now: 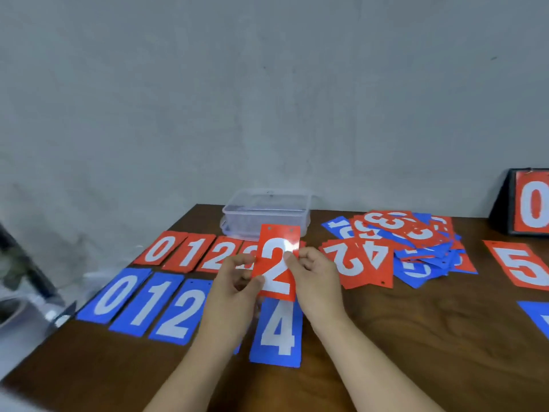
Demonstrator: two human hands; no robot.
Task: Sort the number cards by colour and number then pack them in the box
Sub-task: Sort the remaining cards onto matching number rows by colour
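A red card with a white 2 [277, 264] stands upright above the table, held by both hands. My left hand [234, 288] pinches its left edge and my right hand [316, 278] pinches its right edge. Behind it lies a row of red cards 0 [160, 248], 1 [190, 252], 2 [218, 252] and a partly hidden 3. In front lies a row of blue cards 0 [114, 295], 1 [148, 303], 2 [179, 312] and 4 [277, 331]. A clear plastic box [267, 212] sits at the table's back edge.
A loose heap of red and blue cards [398, 248] lies right of my hands. Further right are a red 5 card [520, 267], a blue card at the frame edge [539, 318] and a black score stand showing a red 0 [528, 203]. The table's left edge runs diagonally.
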